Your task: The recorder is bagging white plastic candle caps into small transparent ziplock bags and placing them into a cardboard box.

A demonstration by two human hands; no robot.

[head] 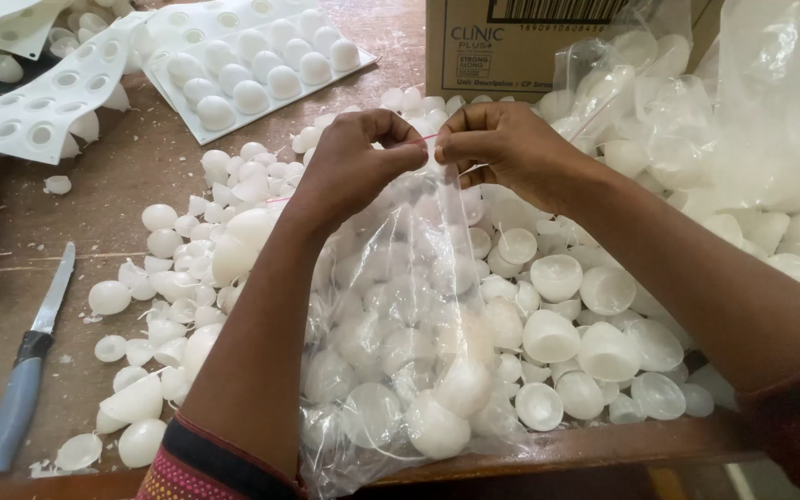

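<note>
Work surface: brown wooden table (pixel 141 167), worn and dusty, with white crumbs scattered on it — its front edge (pixel 548 454) runs along the bottom of the view. A brown cardboard box (pixel 511 46) stands at the far side, top centre. White moulded trays (pixel 39 102) lie at upper left. Light is soft and even — no hard shadows. Walls, floor and windows are out of view.

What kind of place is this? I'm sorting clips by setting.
Probably a small packing workshop: both hands pinch shut a clear bag of white half-shells, loose shells cover the wooden table, and moulded trays lie beside a cardboard carton.
</note>
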